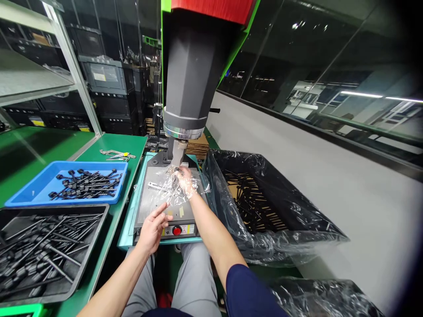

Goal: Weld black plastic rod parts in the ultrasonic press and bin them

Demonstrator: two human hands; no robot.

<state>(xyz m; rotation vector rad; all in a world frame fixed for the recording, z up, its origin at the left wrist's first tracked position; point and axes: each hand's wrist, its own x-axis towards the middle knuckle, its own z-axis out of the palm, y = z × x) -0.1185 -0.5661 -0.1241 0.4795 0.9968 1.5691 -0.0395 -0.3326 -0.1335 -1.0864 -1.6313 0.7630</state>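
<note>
My right hand (185, 181) reaches onto the grey machine plate (147, 207), under the machine's metal tip (179, 152). Crinkled clear plastic film (172, 189) lies over and around this hand, and its fingers look curled on something I cannot make out. My left hand (152, 229) rests at the plate's front edge, fingers stretched out toward the film, holding nothing. A red button (177, 230) sits just right of it. The big grey press head (193, 66) hangs above.
A blue tray (36, 187) of black parts and a black tray (95, 229) of long black rods stand on the green bench at left. A bin lined with black plastic (264, 207) holds more rods at right. Shelving and crates stand behind.
</note>
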